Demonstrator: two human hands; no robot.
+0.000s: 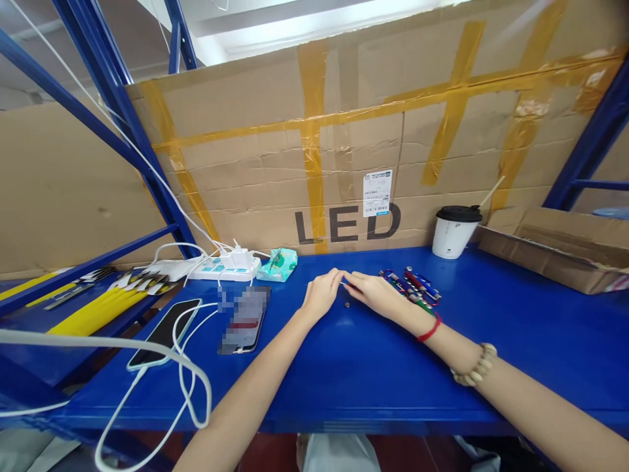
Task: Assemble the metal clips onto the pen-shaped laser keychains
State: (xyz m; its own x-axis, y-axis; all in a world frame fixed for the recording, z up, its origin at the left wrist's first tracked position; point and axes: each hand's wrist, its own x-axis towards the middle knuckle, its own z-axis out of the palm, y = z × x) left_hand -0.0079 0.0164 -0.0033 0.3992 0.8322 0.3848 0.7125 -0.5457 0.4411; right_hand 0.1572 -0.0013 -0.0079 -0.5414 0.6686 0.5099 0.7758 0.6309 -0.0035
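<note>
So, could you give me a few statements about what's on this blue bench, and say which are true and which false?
1. The left hand and right hand meet at their fingertips over the blue table. True.
2. The cup lies tipped over. False: the cup stands upright, lid on, by the cardboard wall.
3. A pile of keyring lights lies just beyond the right hand. True.
4. Both phones lie right of the hands. False: the dark phone and the blurred-screen phone lie left of the left hand.
5. The bead bracelet is on the left arm. False: the bead bracelet is on the right forearm.
</note>
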